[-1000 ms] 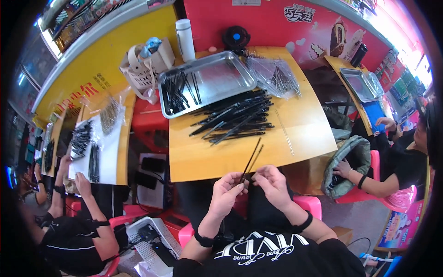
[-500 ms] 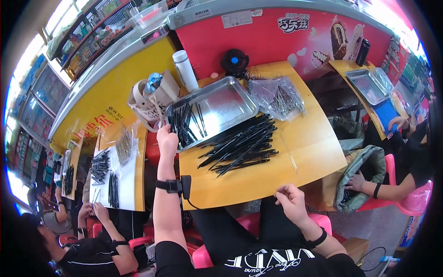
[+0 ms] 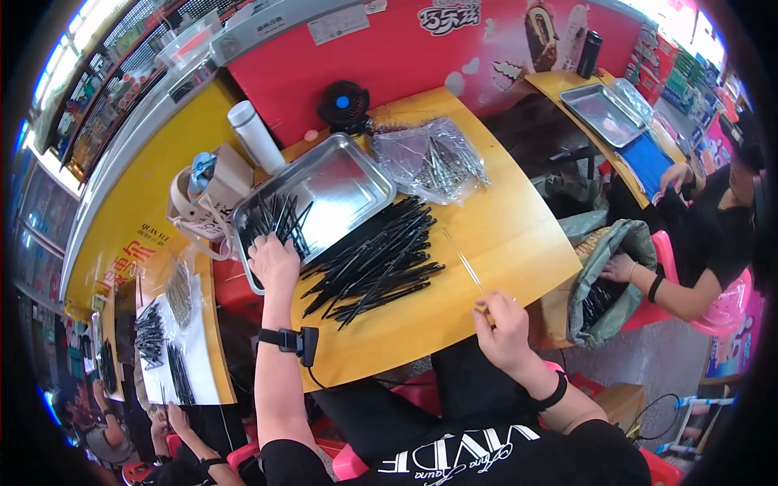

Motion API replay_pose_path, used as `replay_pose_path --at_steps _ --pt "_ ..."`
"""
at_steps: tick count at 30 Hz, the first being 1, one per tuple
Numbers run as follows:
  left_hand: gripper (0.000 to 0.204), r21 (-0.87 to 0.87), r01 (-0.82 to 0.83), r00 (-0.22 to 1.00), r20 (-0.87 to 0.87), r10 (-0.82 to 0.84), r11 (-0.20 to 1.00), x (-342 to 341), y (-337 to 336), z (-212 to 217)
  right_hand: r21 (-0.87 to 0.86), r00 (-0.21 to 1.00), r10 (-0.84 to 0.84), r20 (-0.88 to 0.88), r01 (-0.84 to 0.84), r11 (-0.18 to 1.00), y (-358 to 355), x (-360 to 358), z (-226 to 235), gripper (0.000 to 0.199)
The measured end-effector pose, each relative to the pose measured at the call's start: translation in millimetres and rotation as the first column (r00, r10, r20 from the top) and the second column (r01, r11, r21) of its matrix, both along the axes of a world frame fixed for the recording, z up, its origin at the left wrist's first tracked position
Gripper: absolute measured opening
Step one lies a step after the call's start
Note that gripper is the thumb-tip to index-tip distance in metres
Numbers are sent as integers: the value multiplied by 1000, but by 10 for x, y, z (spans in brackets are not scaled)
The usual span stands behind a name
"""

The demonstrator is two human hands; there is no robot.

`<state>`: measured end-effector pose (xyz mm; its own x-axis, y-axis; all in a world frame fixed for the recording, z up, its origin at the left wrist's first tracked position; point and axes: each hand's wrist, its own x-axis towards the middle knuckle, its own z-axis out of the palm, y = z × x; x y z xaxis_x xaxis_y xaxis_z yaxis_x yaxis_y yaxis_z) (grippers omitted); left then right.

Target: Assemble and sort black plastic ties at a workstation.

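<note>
My left hand [image 3: 274, 261] reaches into the left end of a shallow metal tray [image 3: 356, 174], fingers curled down on a bunch of thin black sticks [image 3: 285, 212]. How many it grips is hidden. At the table's front edge, my right hand [image 3: 502, 328] is pinched at the near end of thin, pale wire-like sticks [image 3: 463, 261], which slant away over the wood. Between my hands lies a large loose pile of black sticks [image 3: 373, 263], right beside the tray. A clear plastic bag [image 3: 433, 158] of thin metal sticks rests at the tray's far right corner.
On the wooden table [image 3: 519, 235] stand a black fan [image 3: 343, 105], a white bottle [image 3: 255, 136] and a cream bag [image 3: 212, 190]. To the right, a co-worker's hand is in a green sack [image 3: 608, 283]. At left, another person works by a white board [image 3: 194, 356].
My left hand has moved from the tray's left rim onto the black sticks inside. My right hand has come up to the thin sticks on the table. The whole view has shifted.
</note>
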<state>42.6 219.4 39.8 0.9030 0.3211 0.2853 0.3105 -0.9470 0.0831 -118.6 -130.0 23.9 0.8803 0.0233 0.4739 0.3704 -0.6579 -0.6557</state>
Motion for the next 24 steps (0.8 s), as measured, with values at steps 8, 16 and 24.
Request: replay_pose_path --at_steps 8,16,24 --pt "59 -95 -59 997 -46 55 994 27 -25 48 -407 997 -76 33 82 910 -98 98 -123 15" --pt "51 -149 29 1000 8 -28 988 79 54 -50 -541 997 -74 -28 48 840 -75 92 -34 12" --pt "43 -373 288 943 270 -194 882 -666 -348 597 -677 980 -191 -61 100 729 46 75 40 14"
